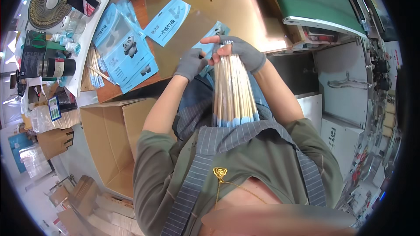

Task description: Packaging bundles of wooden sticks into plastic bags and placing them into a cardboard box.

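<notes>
A bundle of individually wrapped bamboo chopsticks (235, 89) stands in front of my chest, their clear sleeves showing blue ends at the bottom. My right hand (246, 54), in a grey fingerless glove, grips the bundle's top, its index finger pointing left. My left hand (191, 64), gloved the same way, is just left of the bundle with its fingers curled; what they hold, if anything, is hidden. Behind both hands lies a blue-and-clear plastic bag (220, 29), partly covered by them. Farther left on the table is another blue printed bag (167, 22).
Blue panda-printed bags (127, 52) pile up on the table's left, beside loose wrapped chopsticks (95, 67). An open cardboard box (107, 135) stands below the table edge. A white shelf (87, 48) holds a fan (52, 2) and a dark flask (57, 67). Green-topped equipment (321, 0) is at right.
</notes>
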`<action>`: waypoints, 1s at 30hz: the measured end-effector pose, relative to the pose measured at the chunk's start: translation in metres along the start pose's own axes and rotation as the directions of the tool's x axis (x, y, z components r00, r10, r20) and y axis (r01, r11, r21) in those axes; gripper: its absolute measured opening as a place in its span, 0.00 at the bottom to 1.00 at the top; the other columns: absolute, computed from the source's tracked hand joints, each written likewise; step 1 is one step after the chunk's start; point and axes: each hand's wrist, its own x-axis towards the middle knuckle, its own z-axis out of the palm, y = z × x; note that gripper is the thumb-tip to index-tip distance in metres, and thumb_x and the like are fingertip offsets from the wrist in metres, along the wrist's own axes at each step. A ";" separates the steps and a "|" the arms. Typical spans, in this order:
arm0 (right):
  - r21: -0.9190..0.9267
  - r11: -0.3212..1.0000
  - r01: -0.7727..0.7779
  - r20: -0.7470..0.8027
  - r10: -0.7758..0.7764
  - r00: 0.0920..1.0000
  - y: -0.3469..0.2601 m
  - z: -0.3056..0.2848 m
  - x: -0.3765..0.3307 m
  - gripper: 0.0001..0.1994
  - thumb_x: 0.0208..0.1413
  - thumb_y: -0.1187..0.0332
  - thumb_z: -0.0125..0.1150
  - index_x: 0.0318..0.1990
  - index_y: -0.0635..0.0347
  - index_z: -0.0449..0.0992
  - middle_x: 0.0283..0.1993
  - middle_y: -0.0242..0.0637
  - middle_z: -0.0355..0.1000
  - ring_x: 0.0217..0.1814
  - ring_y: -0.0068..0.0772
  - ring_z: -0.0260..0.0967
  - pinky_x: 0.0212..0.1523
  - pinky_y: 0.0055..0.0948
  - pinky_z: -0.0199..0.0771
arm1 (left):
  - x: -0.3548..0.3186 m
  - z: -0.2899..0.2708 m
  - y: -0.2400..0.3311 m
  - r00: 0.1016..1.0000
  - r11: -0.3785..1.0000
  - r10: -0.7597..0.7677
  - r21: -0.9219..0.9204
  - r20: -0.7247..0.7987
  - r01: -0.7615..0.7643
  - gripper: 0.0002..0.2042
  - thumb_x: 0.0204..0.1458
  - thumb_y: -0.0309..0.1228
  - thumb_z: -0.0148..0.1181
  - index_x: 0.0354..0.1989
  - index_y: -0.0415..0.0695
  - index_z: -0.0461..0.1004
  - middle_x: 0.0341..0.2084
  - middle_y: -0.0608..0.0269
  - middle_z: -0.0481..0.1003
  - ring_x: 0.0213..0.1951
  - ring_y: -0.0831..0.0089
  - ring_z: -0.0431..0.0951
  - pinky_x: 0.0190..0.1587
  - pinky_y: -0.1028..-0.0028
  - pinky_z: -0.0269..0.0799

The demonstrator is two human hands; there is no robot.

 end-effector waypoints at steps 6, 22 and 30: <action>-0.011 0.997 -0.079 -0.055 0.078 0.995 0.018 0.000 0.012 0.26 0.48 0.69 0.55 0.55 0.73 0.65 0.32 0.41 0.73 0.34 0.31 0.73 0.38 0.27 0.74 | 0.009 0.041 -0.024 0.953 0.986 -0.103 -0.153 -0.285 0.060 0.08 0.53 0.29 0.50 0.32 0.39 0.73 0.20 0.52 0.73 0.22 0.60 0.75 0.27 0.65 0.70; 0.028 0.999 -0.025 -0.156 0.029 0.987 0.011 -0.001 -0.005 0.27 0.48 0.72 0.54 0.58 0.74 0.61 0.32 0.44 0.73 0.34 0.32 0.73 0.35 0.27 0.74 | -0.003 0.007 0.036 0.978 0.945 -0.129 0.279 -0.167 0.172 0.17 0.49 0.38 0.57 0.45 0.44 0.72 0.33 0.49 0.77 0.37 0.51 0.77 0.38 0.57 0.72; 0.062 0.983 -0.171 -0.250 0.181 0.951 0.039 -0.030 -0.003 0.28 0.48 0.74 0.52 0.59 0.72 0.60 0.32 0.43 0.73 0.34 0.32 0.73 0.37 0.27 0.74 | -0.001 0.032 0.013 0.929 0.990 0.086 0.137 -0.359 -0.039 0.16 0.50 0.38 0.54 0.44 0.44 0.75 0.29 0.48 0.77 0.35 0.50 0.77 0.37 0.61 0.72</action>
